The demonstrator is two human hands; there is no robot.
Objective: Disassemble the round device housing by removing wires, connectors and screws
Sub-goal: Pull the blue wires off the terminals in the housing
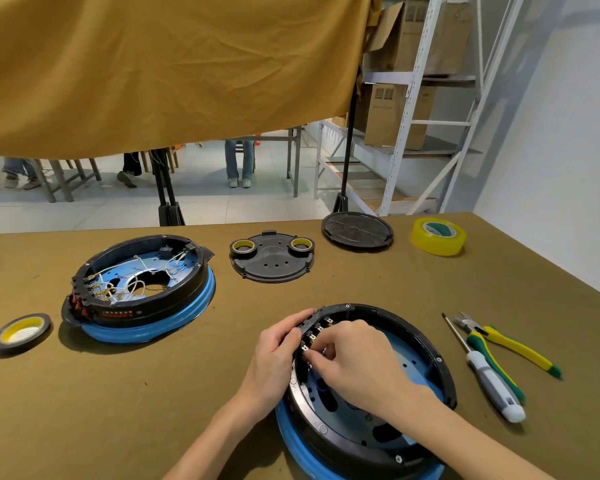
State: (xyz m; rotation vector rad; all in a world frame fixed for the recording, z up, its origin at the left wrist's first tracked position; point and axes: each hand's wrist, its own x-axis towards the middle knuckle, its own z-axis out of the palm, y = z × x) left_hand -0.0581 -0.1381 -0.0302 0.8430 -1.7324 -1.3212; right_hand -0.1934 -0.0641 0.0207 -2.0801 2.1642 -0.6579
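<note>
A round black housing (426, 344) on a blue base sits near the table's front edge, open side up. My left hand (274, 355) grips its outer left rim beside a row of switch blocks (317, 329) with metal terminals. My right hand (354, 362) reaches inside the housing, fingertips pinching at a terminal on the lowest switch block. What the fingertips hold is hidden. A second, similar housing (142, 289) with white wires inside lies at the left of the table.
A screwdriver (489, 379) and green-yellow pliers (506, 344) lie right of the near housing. A black cover plate (272, 259) carries two tape rolls; a black disc (357, 232) and clear-yellow tape (437, 236) lie behind it. Another tape roll (21, 332) lies far left.
</note>
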